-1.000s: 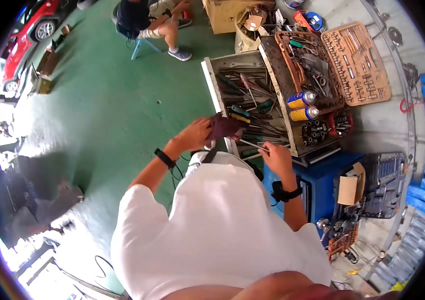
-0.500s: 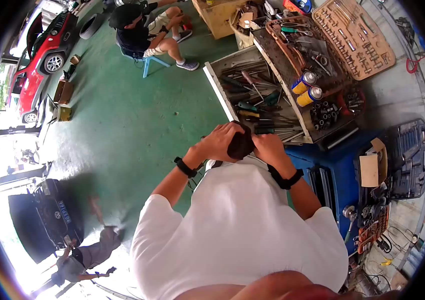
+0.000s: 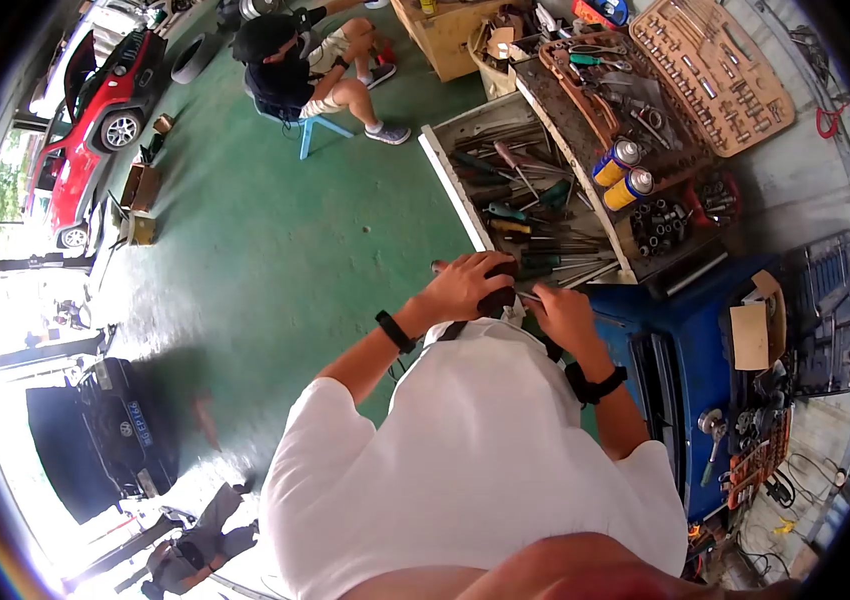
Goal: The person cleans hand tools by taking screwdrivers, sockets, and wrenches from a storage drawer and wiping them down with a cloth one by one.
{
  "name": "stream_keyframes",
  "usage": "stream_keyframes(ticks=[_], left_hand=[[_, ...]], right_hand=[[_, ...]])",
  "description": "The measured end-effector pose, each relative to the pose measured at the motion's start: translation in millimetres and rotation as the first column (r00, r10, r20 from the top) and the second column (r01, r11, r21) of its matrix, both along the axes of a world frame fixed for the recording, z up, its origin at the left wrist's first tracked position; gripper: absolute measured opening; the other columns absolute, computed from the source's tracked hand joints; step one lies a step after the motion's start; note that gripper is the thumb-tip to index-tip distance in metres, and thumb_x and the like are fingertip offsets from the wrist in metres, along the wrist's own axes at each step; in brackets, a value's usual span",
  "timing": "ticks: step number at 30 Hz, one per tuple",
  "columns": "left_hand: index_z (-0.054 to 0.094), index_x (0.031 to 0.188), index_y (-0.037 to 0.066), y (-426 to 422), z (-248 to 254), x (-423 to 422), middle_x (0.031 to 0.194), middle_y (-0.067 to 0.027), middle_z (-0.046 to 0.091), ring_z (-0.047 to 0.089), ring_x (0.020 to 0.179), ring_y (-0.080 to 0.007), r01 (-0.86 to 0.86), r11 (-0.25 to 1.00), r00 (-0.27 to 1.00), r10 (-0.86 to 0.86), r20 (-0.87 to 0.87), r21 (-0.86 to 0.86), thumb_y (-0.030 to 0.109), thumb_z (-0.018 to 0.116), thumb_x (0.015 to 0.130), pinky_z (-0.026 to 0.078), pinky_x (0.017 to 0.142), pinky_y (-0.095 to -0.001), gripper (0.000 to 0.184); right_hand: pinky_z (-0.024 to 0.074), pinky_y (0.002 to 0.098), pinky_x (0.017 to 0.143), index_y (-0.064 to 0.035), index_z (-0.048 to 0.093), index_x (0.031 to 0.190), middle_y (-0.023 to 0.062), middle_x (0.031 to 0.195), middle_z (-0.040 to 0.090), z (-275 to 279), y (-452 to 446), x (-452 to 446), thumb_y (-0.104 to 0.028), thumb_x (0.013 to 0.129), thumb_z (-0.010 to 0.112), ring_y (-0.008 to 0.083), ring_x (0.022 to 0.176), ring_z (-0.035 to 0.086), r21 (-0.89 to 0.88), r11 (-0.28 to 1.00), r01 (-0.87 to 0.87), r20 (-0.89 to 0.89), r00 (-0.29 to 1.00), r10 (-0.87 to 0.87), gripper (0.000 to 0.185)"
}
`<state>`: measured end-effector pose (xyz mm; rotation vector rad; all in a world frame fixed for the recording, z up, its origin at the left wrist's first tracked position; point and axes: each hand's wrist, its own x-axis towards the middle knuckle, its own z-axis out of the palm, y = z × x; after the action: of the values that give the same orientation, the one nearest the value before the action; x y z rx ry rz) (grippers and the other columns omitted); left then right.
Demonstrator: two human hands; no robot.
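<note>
My left hand [image 3: 468, 284] is closed around a dark brown, rounded object [image 3: 498, 301] in front of my waist. Its kind is unclear, since the fingers cover much of it. A small end of something pokes out on the far side of that hand. Beside it, my right hand [image 3: 563, 314] pinches a thin, pale metal piece [image 3: 529, 295] that points towards the dark object. Just beyond both hands is an open drawer [image 3: 455, 190] full of screwdrivers [image 3: 515, 165] and long metal rods.
A tool cabinet [image 3: 635, 290] stands at my right, with two spray cans [image 3: 628, 188], sockets [image 3: 660, 225] and a socket set case [image 3: 715, 75] above. One person [image 3: 295, 75] sits on a blue stool [image 3: 307, 130]; another person [image 3: 200, 545] is at lower left, near a dark car [image 3: 120, 425].
My right hand has drawn away from the dark object, and a thin metal piece now shows in its fingers. The person at lower left has bent over.
</note>
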<state>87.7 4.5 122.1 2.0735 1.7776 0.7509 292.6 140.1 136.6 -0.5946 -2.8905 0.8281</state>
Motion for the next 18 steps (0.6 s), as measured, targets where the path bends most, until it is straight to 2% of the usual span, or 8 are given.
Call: stream_keyframes(ticks=[3, 6, 10, 12, 14, 15, 16, 18], left_hand=[[0.057, 0.119, 0.019, 0.4, 3.8, -4.4, 0.145, -0.0107, 0.048, 0.051, 0.128, -0.0363, 0.072, 0.997, 0.995, -0.072, -0.067, -0.001, 0.017, 0.077, 0.074, 0.047, 0.101, -0.0513, 0.049], [0.059, 0.114, 0.018, -5.9, 9.0, -5.6, 0.148, -0.0113, 0.046, 0.048, 0.132, -0.0371, 0.115, 0.993, 0.981, -0.113, -0.157, 0.005, 0.015, 0.077, 0.073, 0.046, 0.102, -0.052, 0.045], [0.062, 0.107, 0.015, -22.3, -0.5, -18.5, 0.148, -0.0115, 0.046, 0.045, 0.135, -0.0371, 0.071, 0.991, 0.99, -0.055, -0.13, 0.117, 0.015, 0.08, 0.07, 0.044, 0.104, -0.0526, 0.041], [0.063, 0.1, 0.011, -32.9, -8.3, -40.2, 0.145, -0.0124, 0.049, 0.05, 0.13, -0.0384, -0.117, 0.979, 0.984, 0.138, -0.115, 0.168, 0.01, 0.08, 0.067, 0.047, 0.102, -0.0513, 0.038], [0.061, 0.107, 0.011, -46.0, -14.8, -64.7, 0.138, -0.0131, 0.055, 0.056, 0.123, -0.0375, -0.384, 0.915, 0.923, 0.378, 0.073, 0.123, 0.007, 0.081, 0.063, 0.05, 0.1, -0.0469, 0.049], [0.061, 0.107, 0.011, -49.0, -15.3, -71.1, 0.138, -0.0131, 0.055, 0.056, 0.123, -0.0375, -0.382, 0.915, 0.924, 0.376, 0.072, 0.133, 0.007, 0.081, 0.063, 0.05, 0.1, -0.0469, 0.049], [0.06, 0.108, 0.01, -52.7, -16.6, -75.3, 0.138, -0.013, 0.055, 0.057, 0.12, -0.0376, -0.451, 0.879, 0.892, 0.439, 0.104, 0.158, 0.006, 0.081, 0.063, 0.051, 0.099, -0.0454, 0.05], [0.059, 0.11, 0.009, -51.9, -7.9, -69.5, 0.137, -0.013, 0.056, 0.059, 0.117, -0.0377, -0.523, 0.836, 0.852, 0.504, 0.141, 0.168, 0.006, 0.08, 0.064, 0.052, 0.098, -0.044, 0.051]], right_hand=[[0.05, 0.0478, 0.057, -0.0057, 0.058, 0.089, 0.0138, 0.075, 0.066, 6.3, -4.7, 7.1, -0.028, 0.095, 0.063, 0.0373, 0.067, 0.066, -0.051, 0.998, 0.035, 0.056, 0.998, -0.032, 0.024], [0.0496, 0.0479, 0.057, -0.006, 0.058, 0.089, 0.0144, 0.074, 0.066, 2.2, -10.5, 12.1, -0.027, 0.095, 0.064, 0.0377, 0.066, 0.065, -0.099, 0.993, 0.059, 0.02, 0.998, -0.058, 0.022], [0.0487, 0.0462, 0.054, -0.0052, 0.059, 0.089, 0.0144, 0.071, 0.064, -1.9, -7.2, 21.1, -0.025, 0.095, 0.065, 0.0369, 0.064, 0.064, -0.093, 0.993, 0.073, 0.013, 0.997, -0.072, 0.022], [0.0473, 0.0454, 0.052, -0.0051, 0.059, 0.089, 0.0138, 0.067, 0.062, -3.7, 5.8, 34.5, -0.023, 0.095, 0.065, 0.0354, 0.061, 0.063, -0.106, 0.987, 0.117, -0.024, 0.992, -0.12, 0.02], [0.0471, 0.0456, 0.051, -0.0051, 0.059, 0.088, 0.0139, 0.066, 0.062, -5.2, 20.0, 54.0, -0.023, 0.095, 0.065, 0.0348, 0.06, 0.063, -0.078, 0.986, 0.15, 0.029, 0.989, -0.148, 0.02], [0.0468, 0.0457, 0.05, -0.0051, 0.059, 0.088, 0.014, 0.065, 0.061, -5.4, 24.7, 59.4, -0.023, 0.095, 0.065, 0.0341, 0.059, 0.063, -0.052, 0.98, 0.192, 0.085, 0.979, -0.187, 0.02], [0.0468, 0.0457, 0.05, -0.0051, 0.059, 0.088, 0.014, 0.065, 0.061, -8.7, 26.6, 59.2, -0.023, 0.095, 0.065, 0.0341, 0.059, 0.063, -0.048, 0.979, 0.196, 0.079, 0.978, -0.192, 0.02], [0.0479, 0.0455, 0.05, -0.0056, 0.06, 0.088, 0.0144, 0.064, 0.06, -19.8, 22.7, 60.7, -0.023, 0.094, 0.066, 0.0334, 0.059, 0.064, 0.187, 0.964, 0.188, 0.147, 0.965, -0.216, 0.019]])
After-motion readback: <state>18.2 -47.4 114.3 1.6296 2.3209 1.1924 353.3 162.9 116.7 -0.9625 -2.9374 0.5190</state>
